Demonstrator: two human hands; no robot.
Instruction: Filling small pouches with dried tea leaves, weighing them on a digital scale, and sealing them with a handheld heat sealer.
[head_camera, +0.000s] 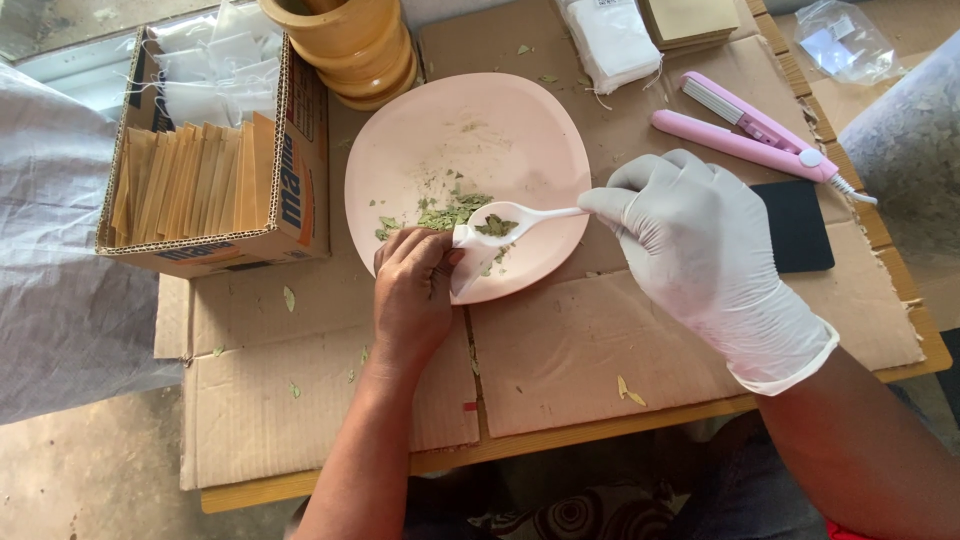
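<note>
My bare left hand (412, 290) pinches a small white paper sachet (470, 262) at the near edge of a pale pink plate (400, 150). My right hand (700, 250), in a white glove, holds a white plastic spoon (510, 220) by its handle. The spoon's bowl carries crushed green dried leaves and sits right above the sachet's mouth. A small heap of the same crushed leaves (450, 212) lies on the plate just beyond the spoon.
A cardboard box (300, 170) with tan envelopes and white sachets stands at the left. A wooden mortar (350, 45) is behind the plate. A pink hair straightener (750, 135), a black pad (800, 225) and a stack of white sachets (615, 40) lie at the right. Cardboard sheets cover the table.
</note>
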